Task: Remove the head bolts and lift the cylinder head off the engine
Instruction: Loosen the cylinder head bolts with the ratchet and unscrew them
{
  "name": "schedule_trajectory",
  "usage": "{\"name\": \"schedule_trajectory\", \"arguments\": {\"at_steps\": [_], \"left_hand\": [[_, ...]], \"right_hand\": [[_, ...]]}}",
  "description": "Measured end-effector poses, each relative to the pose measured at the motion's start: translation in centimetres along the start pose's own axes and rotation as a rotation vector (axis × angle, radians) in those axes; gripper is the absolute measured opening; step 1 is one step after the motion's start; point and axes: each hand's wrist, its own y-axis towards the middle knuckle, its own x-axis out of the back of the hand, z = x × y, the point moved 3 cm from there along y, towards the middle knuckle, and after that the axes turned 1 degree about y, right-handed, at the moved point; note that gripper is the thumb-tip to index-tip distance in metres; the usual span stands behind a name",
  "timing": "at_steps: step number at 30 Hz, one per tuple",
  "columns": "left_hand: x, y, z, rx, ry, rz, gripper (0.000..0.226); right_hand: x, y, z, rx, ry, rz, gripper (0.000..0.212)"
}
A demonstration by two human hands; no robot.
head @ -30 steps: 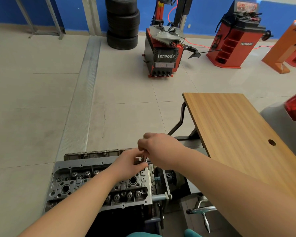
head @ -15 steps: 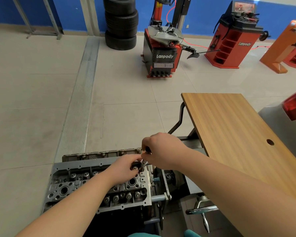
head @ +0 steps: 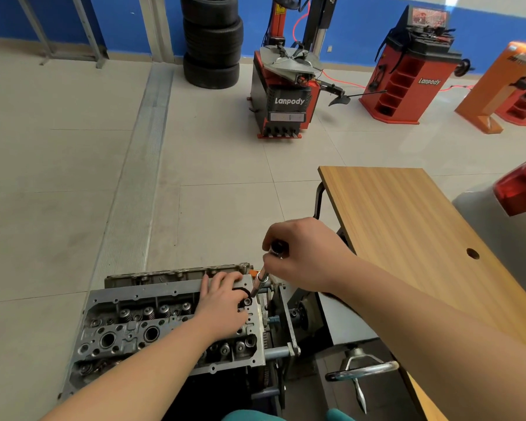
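A grey cylinder head [head: 140, 329] with valve springs and plug holes lies on the engine, low in the view. My right hand [head: 304, 256] grips the black handle of a slim metal driver [head: 260, 282], held tilted with its tip at a bolt hole on the head's far right corner. My left hand [head: 222, 305] rests on the head's right end, fingers spread flat beside the tool's tip. The bolt itself is hidden by my fingers.
A wooden table [head: 407, 238] stands right of the engine stand. The stand's metal crank handle [head: 362, 367] sticks out at lower right. Across the tiled floor are stacked tyres [head: 211, 41], a tyre changer [head: 286, 86] and red machines [head: 407, 77]. A car's tail light [head: 523, 189] shows at right.
My right hand lowered the driver from mid-air down to the head's corner. My left hand left the tool's tip and settled flat on the head.
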Motion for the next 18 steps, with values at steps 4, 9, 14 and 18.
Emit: {"name": "schedule_trajectory", "arguments": {"at_steps": [4,9,14,18], "left_hand": [[0.4,0.5,0.4,0.075,-0.148,-0.048,0.021],[0.6,0.5,0.9,0.071,-0.202,-0.046,0.025],[1.1,-0.5,2.1,0.064,-0.411,-0.13,0.031],[1.7,-2.7,6.3,0.175,-0.425,-0.324,0.03]], "right_hand": [[0.4,-0.3,-0.4,-0.02,0.018,-0.026,0.02],[0.2,-0.3,-0.6,-0.047,0.043,-0.029,0.02],[-0.6,0.3,0.1,-0.047,0.065,0.011,0.022],[-1.9,1.1,1.3,-0.018,0.081,0.037,0.024]]}}
